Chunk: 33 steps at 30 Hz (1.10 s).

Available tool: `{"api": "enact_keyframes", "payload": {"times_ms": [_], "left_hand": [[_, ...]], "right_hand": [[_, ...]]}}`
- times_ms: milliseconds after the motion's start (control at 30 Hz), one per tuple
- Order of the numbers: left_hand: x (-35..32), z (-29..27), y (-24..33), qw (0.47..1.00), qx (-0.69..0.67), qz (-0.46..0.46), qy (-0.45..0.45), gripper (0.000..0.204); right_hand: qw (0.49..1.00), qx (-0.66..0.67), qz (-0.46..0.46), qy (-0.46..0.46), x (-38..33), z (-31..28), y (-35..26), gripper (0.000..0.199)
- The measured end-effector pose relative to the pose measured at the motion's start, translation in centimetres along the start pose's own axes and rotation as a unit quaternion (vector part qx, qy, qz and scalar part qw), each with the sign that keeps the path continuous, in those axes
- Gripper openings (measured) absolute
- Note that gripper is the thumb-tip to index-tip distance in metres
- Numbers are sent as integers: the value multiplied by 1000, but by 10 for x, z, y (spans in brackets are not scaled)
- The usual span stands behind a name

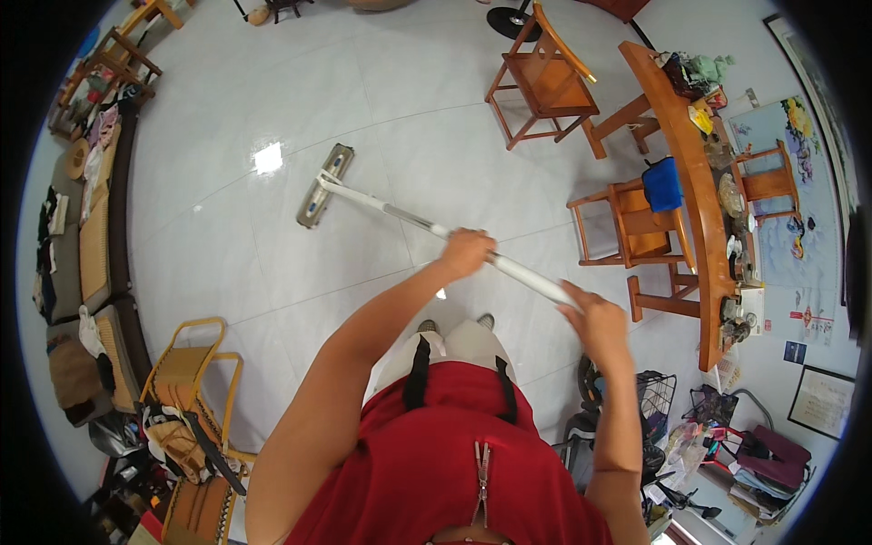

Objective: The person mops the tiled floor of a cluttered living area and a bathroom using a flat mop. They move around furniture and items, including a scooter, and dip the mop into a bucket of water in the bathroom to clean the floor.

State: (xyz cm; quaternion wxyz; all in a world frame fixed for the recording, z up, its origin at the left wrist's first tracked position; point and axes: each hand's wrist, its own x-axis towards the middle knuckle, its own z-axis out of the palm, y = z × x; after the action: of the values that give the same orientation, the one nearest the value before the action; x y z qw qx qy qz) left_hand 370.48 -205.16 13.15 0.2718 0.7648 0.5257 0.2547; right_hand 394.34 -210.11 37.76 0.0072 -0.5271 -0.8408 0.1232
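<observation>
A mop with a white pole (pixel 531 275) and a flat grey-beige head (pixel 325 186) reaches across the pale tiled floor (pixel 309 259). Its head lies on the tiles ahead of me and to the left. My left hand (pixel 469 252) is wrapped round the middle of the pole. Closer to the pole's upper end, my right hand (pixel 595 318) grips it, off to my right. The pole slants from my right hand down to the head. The underside of the mop head is hidden.
Wooden chairs (pixel 545 84) and a long wooden table (pixel 695 209) crowded with items stand at the right. A sofa (pixel 95 236) with clothes lines the left side. A yellow-framed folding chair (pixel 186 363) is near left, and a basket bike (pixel 656 395) near right.
</observation>
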Motion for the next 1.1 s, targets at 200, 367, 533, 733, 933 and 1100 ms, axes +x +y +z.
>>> {"api": "enact_keyframes", "payload": {"times_ms": [200, 367, 533, 733, 933, 1100], "left_hand": [[77, 1, 131, 963, -89, 139, -213, 14], [128, -6, 175, 887, -148, 302, -317, 17], [184, -45, 146, 835, -159, 338, -403, 25], [244, -100, 34, 856, -83, 293, -418, 22], [290, -160, -115, 905, -52, 224, -358, 18], [312, -216, -249, 941, -7, 177, -288, 21]], "right_hand": [[978, -93, 185, 31, -54, -121, 5, 32], [949, -106, 293, 43, -68, -168, -5, 33], [942, -42, 317, 103, -11, -173, -9, 36], [950, 26, 276, 147, 102, -132, -12, 36], [965, -25, 252, 71, 248, -77, -61, 32], [985, -109, 129, 24, 379, -18, -108, 38]]}}
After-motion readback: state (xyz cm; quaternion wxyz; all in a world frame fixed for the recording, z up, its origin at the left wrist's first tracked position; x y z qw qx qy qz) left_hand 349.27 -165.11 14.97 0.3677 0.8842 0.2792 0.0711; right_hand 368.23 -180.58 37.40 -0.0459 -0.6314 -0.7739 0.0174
